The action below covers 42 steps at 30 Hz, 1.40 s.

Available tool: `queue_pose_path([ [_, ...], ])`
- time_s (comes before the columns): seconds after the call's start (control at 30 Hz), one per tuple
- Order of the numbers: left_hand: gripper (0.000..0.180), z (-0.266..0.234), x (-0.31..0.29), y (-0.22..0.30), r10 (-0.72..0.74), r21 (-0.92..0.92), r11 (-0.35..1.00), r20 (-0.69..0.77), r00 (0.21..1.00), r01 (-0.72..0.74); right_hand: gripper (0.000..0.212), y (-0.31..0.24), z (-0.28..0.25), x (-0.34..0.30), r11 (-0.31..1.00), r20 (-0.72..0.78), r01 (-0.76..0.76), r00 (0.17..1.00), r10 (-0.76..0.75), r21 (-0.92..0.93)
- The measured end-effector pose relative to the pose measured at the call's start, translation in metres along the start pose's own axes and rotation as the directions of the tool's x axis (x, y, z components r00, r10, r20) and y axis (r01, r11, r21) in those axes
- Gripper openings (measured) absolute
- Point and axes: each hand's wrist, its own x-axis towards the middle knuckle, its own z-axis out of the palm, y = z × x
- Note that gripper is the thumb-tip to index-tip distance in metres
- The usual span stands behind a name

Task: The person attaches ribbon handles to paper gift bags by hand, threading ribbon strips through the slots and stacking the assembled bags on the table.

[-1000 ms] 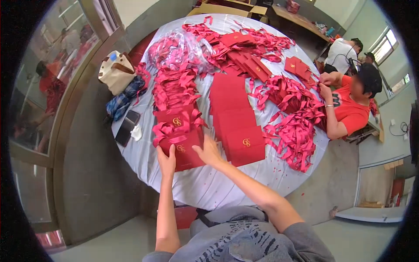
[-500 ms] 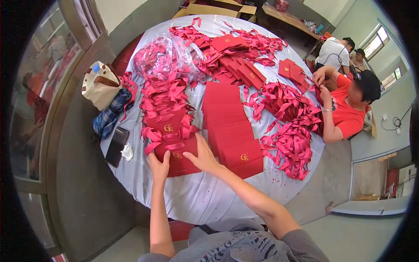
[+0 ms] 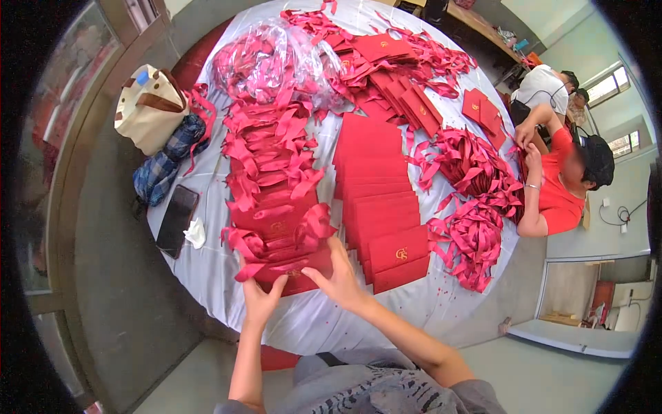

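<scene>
Both hands are on the nearest red gift bag (image 3: 298, 284), which lies flat at the near end of an overlapping row. My left hand (image 3: 261, 298) is closed on its left edge, thumb on the front. On the right edge my right hand (image 3: 343, 279) grips likewise, its thumb pointing inward; the fingertips of both are partly hidden by the bag and ribbons. Pink-red ribbon handles (image 3: 314, 224) flop across the upper part of this bag. Behind it stretches the row of ribboned bags (image 3: 276, 200). Right beside it lies a fanned stack of red bags (image 3: 398, 255) showing no ribbons.
Heaped ribboned bags (image 3: 476, 165) lie at the right, near a co-worker in a red shirt (image 3: 557, 196). A clear plastic bag of ribbons (image 3: 265, 62) sits at the far left. A phone (image 3: 178, 219), crumpled tissue (image 3: 195, 233), cream tote (image 3: 148, 117) and blue plaid bundle (image 3: 162, 165) line the left edge.
The whole view has shifted. Ribbons now hang lower over the front bag and cover more of its face and emblem. My hands stay at its two sides, thumbs nearer each other.
</scene>
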Motion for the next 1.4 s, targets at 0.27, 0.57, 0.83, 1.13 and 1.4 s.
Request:
queue_pose_path([
  [0.27, 0.074, 0.004, 0.010, 0.020, -0.143, 0.190, 0.970, -0.051, 0.988, 0.150, 0.084, 0.013, 0.000, 0.011, 0.990, 0.017, -0.026, 0.999, 0.029, -0.137],
  [0.57, 0.064, 0.008, 0.049, 0.025, -0.063, 0.159, 0.985, -0.049, 0.997, 0.070, 0.066, 0.002, 0.000, 0.061, 0.988, 0.098, -0.097, 0.989, 0.108, -0.117],
  [0.83, 0.058, 0.005, 0.111, 0.037, 0.017, 0.225, 0.974, -0.035, 0.999, -0.008, 0.067, 0.006, 0.008, 0.113, 0.957, 0.053, -0.138, 0.986, 0.157, -0.255],
  [1.13, 0.061, -0.001, 0.154, 0.035, -0.079, 0.116, 0.990, 0.024, 0.997, 0.075, 0.070, 0.009, 0.015, 0.149, 0.969, 0.035, -0.081, 0.995, 0.092, -0.233],
  [1.4, 0.069, 0.004, 0.164, 0.012, -0.002, 0.041, 0.999, -0.068, 0.998, 0.005, 0.072, 0.018, 0.029, 0.164, 0.962, -0.020, -0.014, 1.000, 0.009, -0.272],
])
